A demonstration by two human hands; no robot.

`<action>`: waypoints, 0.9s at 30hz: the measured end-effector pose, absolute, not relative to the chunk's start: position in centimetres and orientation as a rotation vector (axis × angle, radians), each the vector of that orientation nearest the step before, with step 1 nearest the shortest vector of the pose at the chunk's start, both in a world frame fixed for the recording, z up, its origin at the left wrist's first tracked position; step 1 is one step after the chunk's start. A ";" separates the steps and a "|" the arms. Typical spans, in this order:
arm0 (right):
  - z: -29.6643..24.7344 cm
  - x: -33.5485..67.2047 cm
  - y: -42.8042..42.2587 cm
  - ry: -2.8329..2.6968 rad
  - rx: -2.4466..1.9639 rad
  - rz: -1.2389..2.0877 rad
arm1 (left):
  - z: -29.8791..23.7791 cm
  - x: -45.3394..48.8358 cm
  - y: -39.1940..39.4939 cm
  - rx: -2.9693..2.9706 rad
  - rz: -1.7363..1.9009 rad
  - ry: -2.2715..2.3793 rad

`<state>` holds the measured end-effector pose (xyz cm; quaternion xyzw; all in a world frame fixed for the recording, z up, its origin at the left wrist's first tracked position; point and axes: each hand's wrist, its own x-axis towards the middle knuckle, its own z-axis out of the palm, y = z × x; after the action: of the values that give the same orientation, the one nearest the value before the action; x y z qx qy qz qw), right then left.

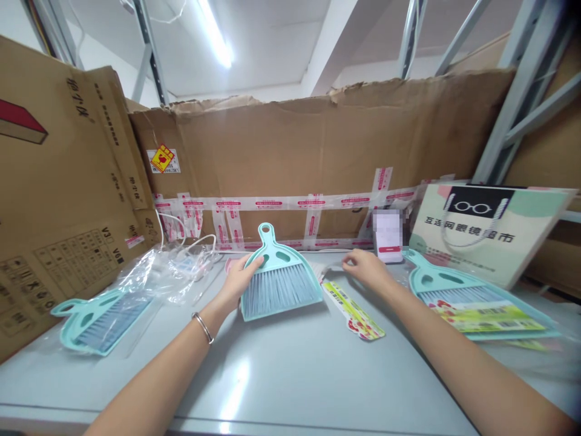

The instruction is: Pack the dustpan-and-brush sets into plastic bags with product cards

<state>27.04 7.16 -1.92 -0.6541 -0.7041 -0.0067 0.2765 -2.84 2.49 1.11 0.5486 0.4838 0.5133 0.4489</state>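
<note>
My left hand (pixel 240 280) grips a light turquoise dustpan (pixel 269 241) by its left side, thumb in front. A matching brush with grey-blue bristles (pixel 282 292) sits nested in the pan, which is tilted up with its handle at the top. To the right, my right hand (pixel 364 269) hovers over the table with its fingers curled together; whether something small is in them is hidden. A yellow-green printed card label (pixel 354 310) with red pictures lies flat between the hands. Behind the dustpan, a whitish item (pixel 321 266) is only partly visible.
Another dustpan-and-brush set (pixel 106 321) lies at left beside clear plastic bags (pixel 170 272). At right lies a labelled set (pixel 481 300), before a paper carrier bag (pixel 490 236). A phone (pixel 388 236) stands upright at the back. Large cardboard (pixel 272 151) walls the grey table (pixel 290 375).
</note>
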 end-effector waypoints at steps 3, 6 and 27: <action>-0.4 26.2 6.8 -1.586 -1.539 -0.058 | 1.3 -2.4 2.2 1.072 1.167 1.145; 0.9 24.4 5.4 -1.161 -1.162 0.024 | 1.8 -1.8 1.7 0.850 1.087 1.078; -0.6 18.1 1.5 -2.117 -0.360 -0.564 | 1.7 -1.3 0.7 0.995 1.047 0.830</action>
<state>18.09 1.49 -0.60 -0.1454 -0.8540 -0.2276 0.4446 -1.28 0.66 1.68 0.4418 0.3686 0.4652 0.6727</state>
